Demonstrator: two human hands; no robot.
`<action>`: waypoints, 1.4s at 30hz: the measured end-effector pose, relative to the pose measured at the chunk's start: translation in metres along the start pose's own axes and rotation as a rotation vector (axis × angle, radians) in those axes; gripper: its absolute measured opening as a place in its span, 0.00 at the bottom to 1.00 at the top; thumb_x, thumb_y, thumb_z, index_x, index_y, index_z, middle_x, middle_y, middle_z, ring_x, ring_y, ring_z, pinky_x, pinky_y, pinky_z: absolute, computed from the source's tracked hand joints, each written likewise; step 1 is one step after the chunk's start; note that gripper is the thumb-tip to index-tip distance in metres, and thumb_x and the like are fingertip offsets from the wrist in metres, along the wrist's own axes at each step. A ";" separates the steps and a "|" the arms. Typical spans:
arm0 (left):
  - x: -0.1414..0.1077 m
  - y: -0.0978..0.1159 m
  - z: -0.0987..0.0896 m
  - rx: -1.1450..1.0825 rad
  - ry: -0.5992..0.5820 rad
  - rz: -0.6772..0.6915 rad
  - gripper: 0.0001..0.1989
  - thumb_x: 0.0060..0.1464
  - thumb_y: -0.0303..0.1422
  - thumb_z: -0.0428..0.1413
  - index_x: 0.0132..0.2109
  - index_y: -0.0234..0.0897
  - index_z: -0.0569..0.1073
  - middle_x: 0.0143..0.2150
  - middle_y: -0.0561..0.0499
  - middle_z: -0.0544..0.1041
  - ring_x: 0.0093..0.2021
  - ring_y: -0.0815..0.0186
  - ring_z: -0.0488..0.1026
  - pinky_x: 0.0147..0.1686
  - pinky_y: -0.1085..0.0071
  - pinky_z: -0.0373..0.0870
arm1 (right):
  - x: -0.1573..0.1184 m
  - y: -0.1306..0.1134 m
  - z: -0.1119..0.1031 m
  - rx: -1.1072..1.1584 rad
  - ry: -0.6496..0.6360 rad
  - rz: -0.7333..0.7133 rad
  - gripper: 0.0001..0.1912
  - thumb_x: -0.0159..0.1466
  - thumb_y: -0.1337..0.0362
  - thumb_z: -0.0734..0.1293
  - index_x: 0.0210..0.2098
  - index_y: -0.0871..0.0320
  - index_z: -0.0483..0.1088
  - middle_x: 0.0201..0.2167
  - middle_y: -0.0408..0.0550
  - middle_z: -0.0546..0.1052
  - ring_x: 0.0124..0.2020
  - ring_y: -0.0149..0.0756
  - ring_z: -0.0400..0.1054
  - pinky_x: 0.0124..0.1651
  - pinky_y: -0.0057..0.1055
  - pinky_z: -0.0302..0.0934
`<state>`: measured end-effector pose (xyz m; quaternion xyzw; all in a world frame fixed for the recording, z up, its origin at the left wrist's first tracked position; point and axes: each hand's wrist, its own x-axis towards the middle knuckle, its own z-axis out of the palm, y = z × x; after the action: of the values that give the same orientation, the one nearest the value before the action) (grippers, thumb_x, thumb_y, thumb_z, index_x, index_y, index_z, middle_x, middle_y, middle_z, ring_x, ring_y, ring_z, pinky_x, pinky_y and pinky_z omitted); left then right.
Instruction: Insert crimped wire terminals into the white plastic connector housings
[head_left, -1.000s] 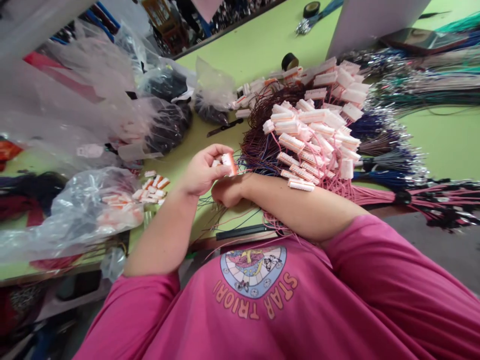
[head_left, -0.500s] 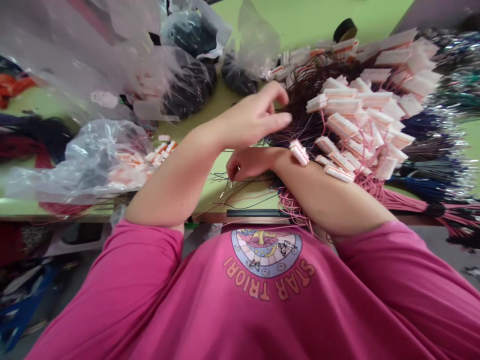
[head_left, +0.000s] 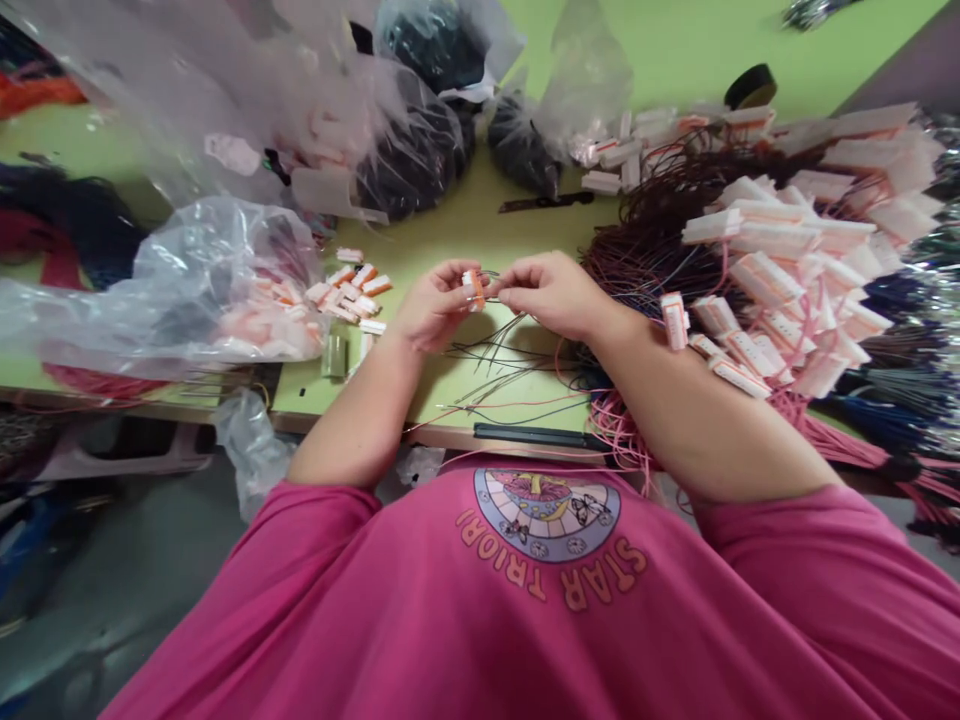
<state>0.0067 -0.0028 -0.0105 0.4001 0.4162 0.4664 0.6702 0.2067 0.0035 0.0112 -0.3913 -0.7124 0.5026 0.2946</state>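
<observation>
My left hand (head_left: 435, 305) pinches a small white and orange connector (head_left: 473, 289) at the middle of the green table. Close on its right, my right hand (head_left: 544, 292) is closed on a thin dark wire (head_left: 490, 275) that runs to the connector. Loose wires (head_left: 499, 350) with metal tips lie on the table below both hands. A small group of white and orange connectors (head_left: 352, 290) lies to the left of my left hand. One white connector (head_left: 674, 320) rests against my right forearm.
Bundled wires with white connectors (head_left: 780, 240) are heaped at the right. Clear plastic bags (head_left: 225, 240) cover the left side. A black tape roll (head_left: 751, 87) sits at the back right. A black bar (head_left: 532, 434) lies along the front edge.
My left hand has come down from the wire pile on the right and now holds a connector. My right hand has moved up beside it. The camera view has shifted left.
</observation>
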 end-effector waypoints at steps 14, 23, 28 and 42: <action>-0.009 -0.006 -0.002 0.056 -0.022 -0.067 0.21 0.46 0.31 0.72 0.45 0.39 0.73 0.36 0.54 0.79 0.31 0.69 0.79 0.31 0.73 0.75 | -0.005 0.002 0.009 -0.383 0.204 0.015 0.13 0.67 0.60 0.62 0.36 0.61 0.76 0.28 0.43 0.72 0.33 0.31 0.64 0.39 0.29 0.59; -0.008 -0.012 -0.008 0.036 -0.045 -0.045 0.24 0.40 0.28 0.73 0.45 0.39 0.75 0.34 0.53 0.79 0.31 0.68 0.79 0.31 0.73 0.75 | -0.007 0.002 0.011 -0.463 0.158 0.047 0.12 0.67 0.64 0.62 0.37 0.61 0.76 0.31 0.46 0.74 0.36 0.34 0.64 0.43 0.31 0.58; -0.007 -0.014 -0.006 0.119 0.008 0.016 0.22 0.40 0.26 0.72 0.43 0.38 0.76 0.32 0.54 0.79 0.30 0.69 0.78 0.31 0.73 0.75 | -0.005 0.001 0.010 -0.423 0.131 0.070 0.11 0.66 0.65 0.62 0.37 0.62 0.77 0.31 0.45 0.74 0.36 0.33 0.64 0.43 0.30 0.57; -0.005 -0.018 -0.005 0.093 -0.057 -0.016 0.19 0.44 0.28 0.72 0.43 0.36 0.76 0.33 0.53 0.80 0.29 0.70 0.78 0.29 0.74 0.76 | -0.008 0.008 0.013 -0.417 0.185 -0.062 0.10 0.64 0.62 0.66 0.40 0.59 0.76 0.34 0.46 0.77 0.34 0.33 0.65 0.39 0.31 0.58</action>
<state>0.0063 -0.0113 -0.0275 0.4405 0.4215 0.4297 0.6661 0.2025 -0.0077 -0.0004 -0.4657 -0.7826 0.2974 0.2868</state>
